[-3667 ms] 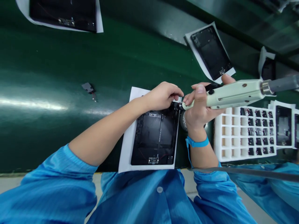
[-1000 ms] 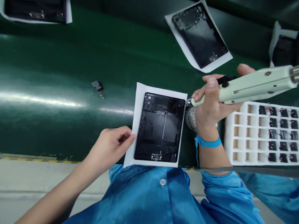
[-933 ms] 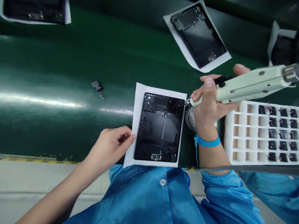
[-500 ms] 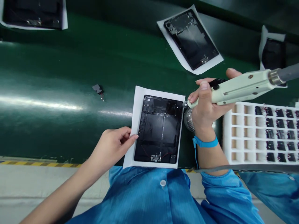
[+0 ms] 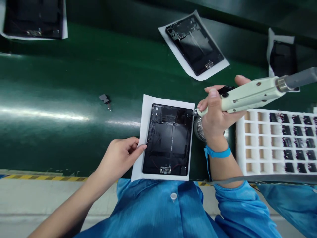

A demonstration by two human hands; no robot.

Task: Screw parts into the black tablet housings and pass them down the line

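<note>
An opened tablet [image 5: 168, 140] with its inner parts showing lies face up on a white sheet [image 5: 145, 110] in front of me. My left hand [image 5: 125, 152] pinches the sheet's left edge, the thumb reaching the tablet's side and the other fingers curled partly out of sight. Wrapped in my right hand [image 5: 215, 109] is a pale green electric screwdriver [image 5: 252, 94]. Its tip points left at the tablet's upper right corner; the exact contact is too small to make out. Beneath that hand, a round perforated metal container [image 5: 199, 129] is partly hidden.
To the right, a white foam tray [image 5: 241, 145] holds several small black parts [image 5: 287, 130]. A small loose part [image 5: 104, 98] lies left on the green table [image 5: 61, 76]. Other opened tablets rest on sheets behind: left [image 5: 34, 18], middle [image 5: 195, 44] and far right [image 5: 282, 58].
The whole view has shifted slightly, so the things at the back sit a little further left and lower. Both hands keep their hold, and the screwdriver tip stays at the same tablet corner.
</note>
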